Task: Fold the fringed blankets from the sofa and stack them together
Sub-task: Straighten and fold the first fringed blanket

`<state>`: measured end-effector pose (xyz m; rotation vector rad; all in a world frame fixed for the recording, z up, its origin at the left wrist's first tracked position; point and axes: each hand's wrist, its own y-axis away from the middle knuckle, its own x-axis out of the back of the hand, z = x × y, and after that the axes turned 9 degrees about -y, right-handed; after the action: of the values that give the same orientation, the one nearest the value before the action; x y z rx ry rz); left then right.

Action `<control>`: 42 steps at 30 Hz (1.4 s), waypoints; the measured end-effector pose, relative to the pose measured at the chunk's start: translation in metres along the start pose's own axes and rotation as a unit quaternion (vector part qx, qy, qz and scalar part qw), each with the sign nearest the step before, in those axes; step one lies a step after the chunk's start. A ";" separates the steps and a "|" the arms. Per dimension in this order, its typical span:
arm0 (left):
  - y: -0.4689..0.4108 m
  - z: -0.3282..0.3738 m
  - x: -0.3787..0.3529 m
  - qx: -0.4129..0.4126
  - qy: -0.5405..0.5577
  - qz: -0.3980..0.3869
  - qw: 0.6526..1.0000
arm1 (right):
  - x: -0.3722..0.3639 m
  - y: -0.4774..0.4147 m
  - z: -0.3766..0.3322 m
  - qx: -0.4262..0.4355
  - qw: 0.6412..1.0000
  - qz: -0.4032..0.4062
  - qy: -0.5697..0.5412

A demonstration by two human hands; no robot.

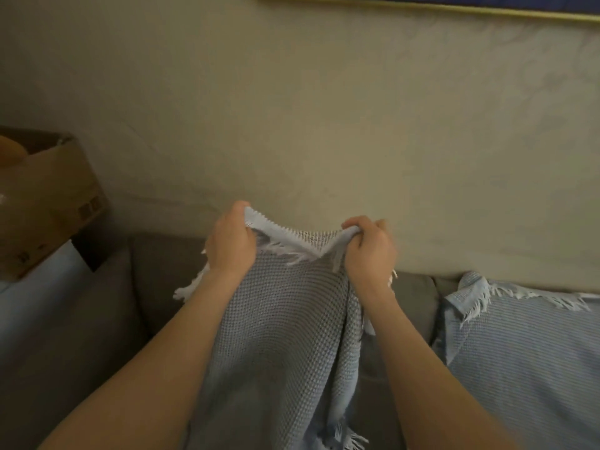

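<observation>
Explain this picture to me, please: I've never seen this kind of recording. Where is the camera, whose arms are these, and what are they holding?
There is no machine here. A person wears one wide-angle camera on the head, so you look forward and down along their own bare arms. The left hand and the right hand each grip the fringed top edge of a light blue waffle-weave blanket, which hangs down between the arms in front of a grey sofa. A second fringed blue blanket lies draped on the sofa at the right. A cardboard box sits at the left, and a beige wall is behind.
</observation>
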<state>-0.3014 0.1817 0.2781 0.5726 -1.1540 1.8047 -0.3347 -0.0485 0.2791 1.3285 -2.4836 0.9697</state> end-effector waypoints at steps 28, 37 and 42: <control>0.025 0.007 -0.025 0.226 0.016 -0.313 0.922 | 0.002 0.008 0.025 -0.171 0.898 -0.342 0.218; 0.072 0.018 -0.039 0.043 0.119 -0.463 0.877 | -0.010 0.077 0.016 -0.032 0.972 -0.197 -0.124; 0.086 0.009 -0.037 -0.090 0.082 -0.521 0.845 | -0.006 0.102 0.038 -0.077 0.907 -0.400 -0.107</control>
<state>-0.3582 0.1429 0.2136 0.7219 -0.6440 0.7679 -0.4059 -0.0275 0.2000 2.1975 -1.7516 0.4316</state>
